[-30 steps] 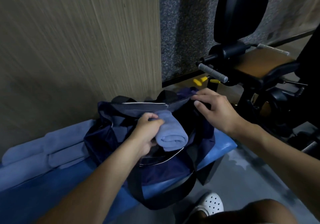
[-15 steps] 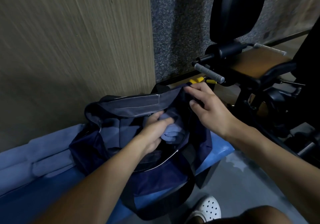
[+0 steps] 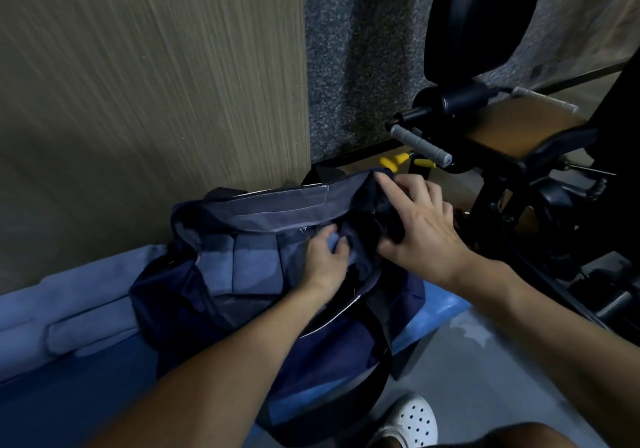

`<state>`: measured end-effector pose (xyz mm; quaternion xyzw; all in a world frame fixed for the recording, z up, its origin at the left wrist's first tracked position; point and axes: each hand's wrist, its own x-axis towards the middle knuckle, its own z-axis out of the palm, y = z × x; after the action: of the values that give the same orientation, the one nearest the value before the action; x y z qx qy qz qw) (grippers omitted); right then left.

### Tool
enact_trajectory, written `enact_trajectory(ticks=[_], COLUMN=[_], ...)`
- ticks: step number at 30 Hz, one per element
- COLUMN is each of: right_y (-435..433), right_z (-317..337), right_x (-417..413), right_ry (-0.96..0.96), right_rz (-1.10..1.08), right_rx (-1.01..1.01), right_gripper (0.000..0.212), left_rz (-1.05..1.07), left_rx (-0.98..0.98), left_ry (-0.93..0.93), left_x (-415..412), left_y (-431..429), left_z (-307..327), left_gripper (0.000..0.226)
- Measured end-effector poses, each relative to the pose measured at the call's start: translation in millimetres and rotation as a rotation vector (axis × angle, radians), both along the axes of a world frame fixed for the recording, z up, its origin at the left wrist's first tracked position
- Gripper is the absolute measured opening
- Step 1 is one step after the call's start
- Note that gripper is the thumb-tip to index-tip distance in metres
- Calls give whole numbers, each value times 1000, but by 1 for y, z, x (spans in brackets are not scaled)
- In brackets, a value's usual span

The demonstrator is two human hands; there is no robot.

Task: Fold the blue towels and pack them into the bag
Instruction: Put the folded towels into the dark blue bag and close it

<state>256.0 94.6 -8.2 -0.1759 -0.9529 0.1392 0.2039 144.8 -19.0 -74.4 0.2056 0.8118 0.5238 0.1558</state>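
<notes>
**Towel at the Bag's Mouth, Both Hands on It**

Well to the left of the left fingers, folded pale-blue terry towels (image 3: 69, 309) lay soft and flat-edged on the smooth blue padded bench (image 3: 86, 402). They sat against the streaked wood-grain wall panel (image 3: 156, 84). Nearer in, the slouching navy fabric bag (image 3: 194, 309) sat on the same bench with its mouth gaping. More folded blue towels (image 3: 242, 267) were packed inside it, just left of the left fingers.

The left hand (image 3: 322, 264) reached into the opening. Its fingers were curled round a rolled pale-blue towel (image 3: 334, 241) that sat within the bag's mouth, mostly hidden by the hand.

Just right of those fingers, across a dark gap, the right hand (image 3: 422, 229) gripped the bag's limp right end. The forefinger lay straight along the rim, the other fingers curled into the dark cloth, and the thumb pressed from below.

Beyond the right fingers stood small yellow plastic knobs (image 3: 393, 162), a ribbed grey handle (image 3: 420, 146) and the black padded gym machine (image 3: 485, 25). A speckled grey carpeted wall (image 3: 363, 49) backed them. Below the right wrist, a white perforated clog (image 3: 412, 420) rested on the dull grey floor (image 3: 485, 361).
</notes>
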Motion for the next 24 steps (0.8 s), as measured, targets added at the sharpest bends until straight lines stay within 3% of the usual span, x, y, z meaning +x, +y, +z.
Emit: enact_trajectory(ticks=[7, 13, 18, 20, 24], right_y=[-9, -23, -14, -8, -1], right_z=[12, 21, 31, 28, 20], right_x=[4, 15, 10, 8, 5], right_ry=[-51, -39, -5, -41, -57], right_rz=[134, 246, 185, 147, 112], right_rx=[-7, 78, -18, -65, -138], right_gripper=[100, 103, 106, 111, 114], left_rz=[-58, -153, -312, -340, -444], left_rx=[-86, -346, -459, -587, -740], left_ry=[36, 77, 289, 340, 551], left_x=[-11, -5, 1, -1, -13], left_y=[-1, -3, -5, -8, -16], left_z=[-6, -4, -6, -1, 2], left_gripper=[28, 27, 42, 48, 45])
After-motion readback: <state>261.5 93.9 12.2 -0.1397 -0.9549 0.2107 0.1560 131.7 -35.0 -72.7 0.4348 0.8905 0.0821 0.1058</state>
